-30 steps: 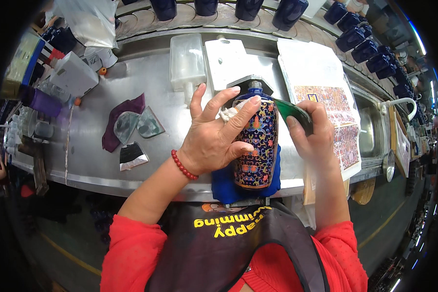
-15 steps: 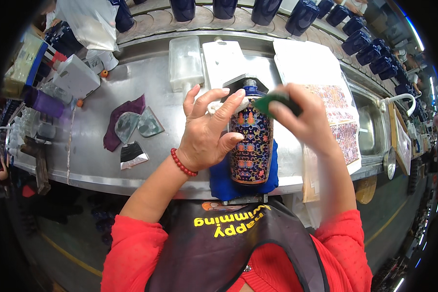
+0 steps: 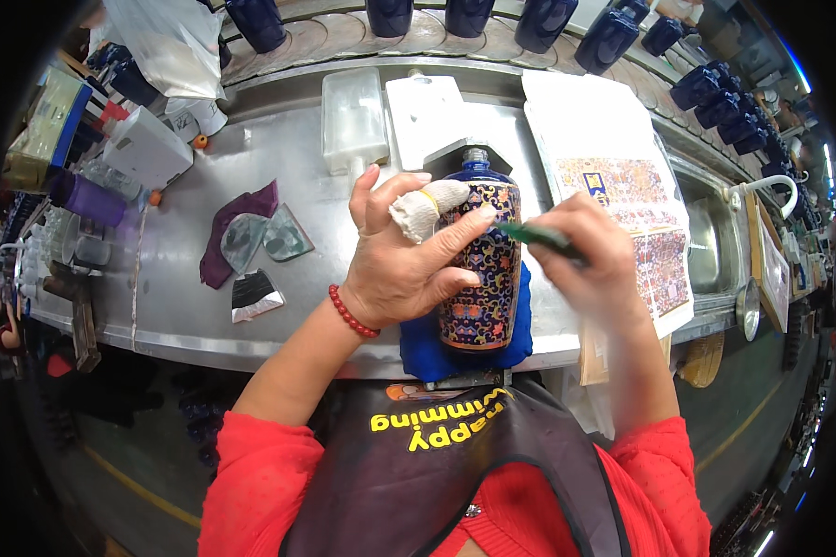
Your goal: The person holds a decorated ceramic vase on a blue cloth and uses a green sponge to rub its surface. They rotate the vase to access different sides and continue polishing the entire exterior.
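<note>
A dark blue bottle (image 3: 478,316) with a dense, colourful floral pattern lies on a blue cloth pad (image 3: 520,320), its threaded neck pointing away from me. My left hand (image 3: 404,246) rests at its left side, fingers spread, with index finger and thumb on the patterned surface. One of its fingers is wrapped in white cloth (image 3: 423,212) tied with a yellow band. In my closed right hand (image 3: 590,246) is a green scraper (image 3: 546,239), its tip at the bottle's upper right side, near my left index fingertip.
Patterned decal sheets (image 3: 622,190) lie to the right, beside a steel sink (image 3: 711,232). A clear flask-like container (image 3: 353,121) sits behind the bottle. Purple cloth (image 3: 218,246) and cut pieces (image 3: 286,234) lie left. Blue bottles (image 3: 469,14) line a conveyor at the back.
My right hand and the scraper have come down from the bottle's shoulder toward its body. My left index finger has slid lower. The bottles on the conveyor have shifted right.
</note>
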